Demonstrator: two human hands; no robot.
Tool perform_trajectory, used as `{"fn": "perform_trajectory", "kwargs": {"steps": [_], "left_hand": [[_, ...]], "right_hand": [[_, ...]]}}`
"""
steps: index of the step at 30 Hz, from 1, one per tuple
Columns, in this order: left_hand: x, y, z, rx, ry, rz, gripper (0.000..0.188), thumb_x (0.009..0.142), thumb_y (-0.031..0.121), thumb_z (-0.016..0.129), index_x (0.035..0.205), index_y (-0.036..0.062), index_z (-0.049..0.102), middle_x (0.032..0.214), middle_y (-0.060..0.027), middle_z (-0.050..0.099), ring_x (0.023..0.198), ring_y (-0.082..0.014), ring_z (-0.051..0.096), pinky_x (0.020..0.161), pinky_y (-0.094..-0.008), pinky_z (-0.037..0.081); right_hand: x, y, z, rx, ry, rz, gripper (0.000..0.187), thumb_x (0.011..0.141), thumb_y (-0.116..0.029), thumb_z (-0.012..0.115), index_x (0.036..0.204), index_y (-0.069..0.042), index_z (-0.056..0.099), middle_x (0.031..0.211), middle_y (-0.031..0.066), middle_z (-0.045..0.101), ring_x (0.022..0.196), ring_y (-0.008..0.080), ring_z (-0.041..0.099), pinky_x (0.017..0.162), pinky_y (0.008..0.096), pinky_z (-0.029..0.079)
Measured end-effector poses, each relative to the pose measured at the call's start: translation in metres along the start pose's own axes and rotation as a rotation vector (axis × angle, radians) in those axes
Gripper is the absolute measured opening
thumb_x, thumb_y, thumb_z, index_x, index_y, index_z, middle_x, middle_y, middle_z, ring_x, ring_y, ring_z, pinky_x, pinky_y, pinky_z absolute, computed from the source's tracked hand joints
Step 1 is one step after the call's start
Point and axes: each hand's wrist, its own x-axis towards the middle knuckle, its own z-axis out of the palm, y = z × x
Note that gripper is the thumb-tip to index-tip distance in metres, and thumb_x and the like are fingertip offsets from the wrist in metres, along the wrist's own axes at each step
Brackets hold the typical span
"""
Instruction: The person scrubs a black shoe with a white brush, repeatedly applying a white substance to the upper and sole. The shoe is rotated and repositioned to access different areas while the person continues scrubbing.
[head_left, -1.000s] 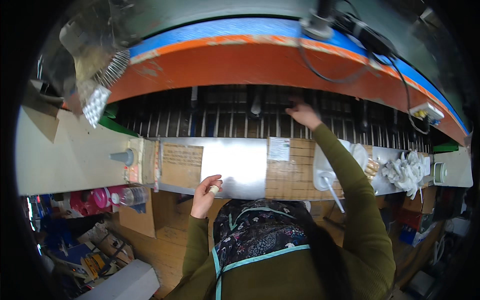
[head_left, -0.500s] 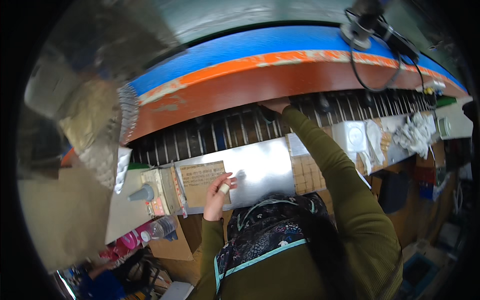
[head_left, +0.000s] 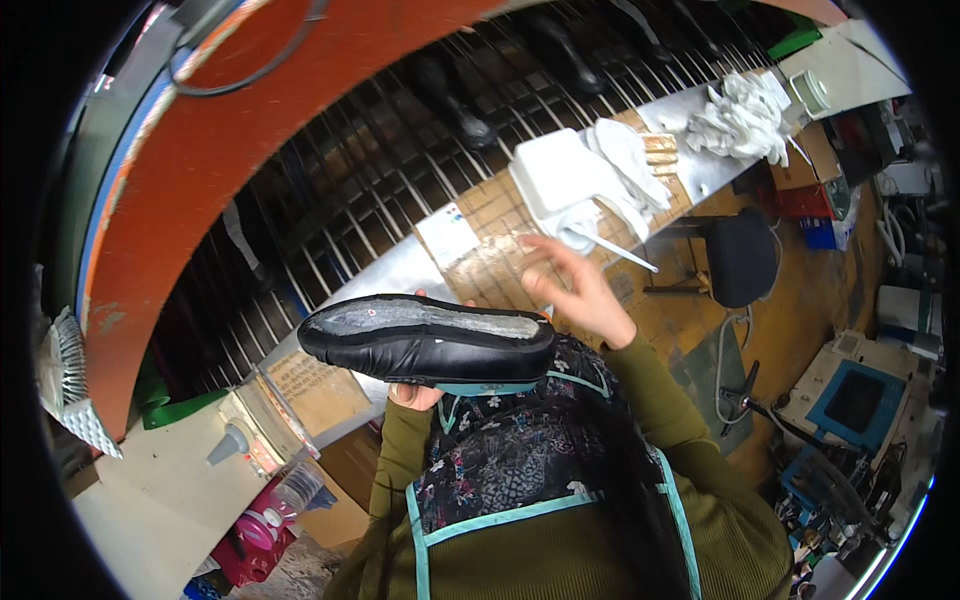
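Observation:
My left hand (head_left: 415, 396) grips a black leather shoe upper (head_left: 430, 362) from beneath, its fingertips showing along the far side. The shoe lies bottom up, level in front of my apron, with a grey, sole-less underside framed by a dark rim. A teal last (head_left: 490, 388) shows at its opening. To the right, my right hand (head_left: 592, 300) holds nothing, its fingers apart and pointing toward the bench. Just beyond those fingers stand a white plastic container (head_left: 558, 180) and a small white cup with a thin white stick (head_left: 625, 252) across it.
Beyond the bench runs a conveyor of metal rods (head_left: 335, 200) carrying dark shoes (head_left: 455, 105), under an orange-brown hood (head_left: 170, 190). White crumpled cloths (head_left: 740, 120) lie at the far right. A box with a grey cone (head_left: 228, 445) stands left; a black stool (head_left: 742, 258) is right.
My right arm has come back from the conveyor. The black shoe is now in my left hand. My view has turned and shifted to the right.

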Motion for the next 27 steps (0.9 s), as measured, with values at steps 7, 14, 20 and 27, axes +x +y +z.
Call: {"fn": "perform_trajectory", "kwargs": {"steps": [7,14,20,27], "left_hand": [[0.019,-0.047,0.042,0.115,-0.129,0.408,0.122,0.056,0.04,0.09,0.15,0.0147,0.017,0.155,-0.01,0.019,0.142,-0.0362,0.018,0.116,-0.0561,0.018],[-0.004,-0.016,0.125,0.509,0.021,0.968,0.146,0.039,0.048,0.092,0.151,0.0079,0.008,0.152,-0.0184,0.025,0.137,-0.0384,0.03,0.114,-0.0581,0.02],[-0.062,0.001,0.096,0.505,-0.157,1.044,0.12,0.041,0.051,0.091,0.14,0.0056,0.039,0.144,-0.0187,0.041,0.134,-0.0369,0.036,0.111,-0.0597,0.028],[-0.04,-0.004,0.098,0.574,0.124,1.12,0.092,0.058,0.041,0.088,0.132,0.0029,0.05,0.139,-0.0153,0.048,0.13,-0.0364,0.042,0.109,-0.0594,0.031]], "right_hand": [[-0.017,0.123,-0.067,-1.062,0.408,-0.194,0.031,0.075,-0.019,0.071,0.102,-0.007,0.06,0.092,0.0153,0.06,0.095,0.0314,0.057,0.081,0.044,0.042],[0.0,0.139,-0.103,-1.078,0.275,-0.234,0.031,0.072,-0.005,0.062,0.101,-0.013,0.06,0.08,0.01,0.06,0.079,0.0279,0.061,0.076,0.0444,0.039],[-0.016,0.113,-0.115,-1.06,0.359,-0.326,0.021,0.08,-0.013,0.064,0.099,-0.019,0.064,0.074,0.0059,0.056,0.07,0.024,0.058,0.073,0.0413,0.033],[-0.005,0.131,-0.108,-1.033,0.358,-0.333,0.01,0.082,-0.02,0.065,0.093,-0.019,0.067,0.075,0.0044,0.058,0.073,0.0249,0.057,0.074,0.0445,0.033]]}}
